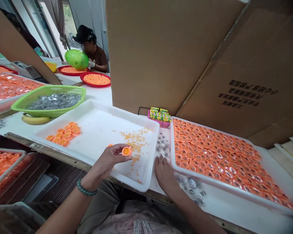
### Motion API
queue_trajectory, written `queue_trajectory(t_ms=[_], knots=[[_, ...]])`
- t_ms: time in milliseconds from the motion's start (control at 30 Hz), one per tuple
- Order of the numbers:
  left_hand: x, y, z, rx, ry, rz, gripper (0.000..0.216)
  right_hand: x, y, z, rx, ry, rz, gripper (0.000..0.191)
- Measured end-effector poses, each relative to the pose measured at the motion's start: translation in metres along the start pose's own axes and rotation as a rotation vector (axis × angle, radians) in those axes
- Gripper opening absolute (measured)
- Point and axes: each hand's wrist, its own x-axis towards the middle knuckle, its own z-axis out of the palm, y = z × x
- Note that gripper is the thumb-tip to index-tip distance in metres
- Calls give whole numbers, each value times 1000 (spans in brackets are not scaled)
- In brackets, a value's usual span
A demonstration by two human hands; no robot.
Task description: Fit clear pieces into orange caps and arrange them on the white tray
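Observation:
Between thumb and fingers, my left hand (109, 161) pinches a small round orange cup (126, 151) with yellow-orange beads in it. It is held above the white tray (100, 113), where loose beads (136, 139) lie scattered on the right side and a cluster of orange cups (64, 133) sits on the left. My right hand (164, 170) is on the table between the two trays, fingertips bent down at small dark-marked pieces (162, 143). Whether it has hold of one is hidden. Clear round lids (192, 185) lie beside my right wrist.
A second tray (173, 139) at right is full of lidded orange cups. A pink basket (163, 124) of small yellow-green packets stands before a large cardboard sheet (156, 58). At left are a green basket (80, 96) and a banana (35, 120). A person (97, 57) holds a green bowl (76, 59).

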Motion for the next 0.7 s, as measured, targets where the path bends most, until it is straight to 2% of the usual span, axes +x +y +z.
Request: queue_trajectory(t_ms=[100, 200, 333, 433, 500, 600, 700], knots=[[0, -1, -5, -77, 18, -34, 41, 0, 0, 2, 20, -79, -22, 32], [1, 0, -7, -63, 23, -27, 39, -3, 0, 7, 121, -83, -78, 33], [2, 4, -2, 30, 41, 15, 34, -8, 3, 15, 360, -13, -21, 35], [5, 4, 1, 74, 57, 53, 32, -12, 10, 16, 546, 59, 25, 28], [9, 1, 2, 107, 60, 88, 32, -13, 17, 10, 645, 172, 34, 22], [14, -7, 1, 150, 56, 131, 32, -13, 23, -12, 790, 354, 94, 17], [16, -13, 1, 160, 61, 147, 32, -6, 17, -41, 1068, 349, 200, 16]])
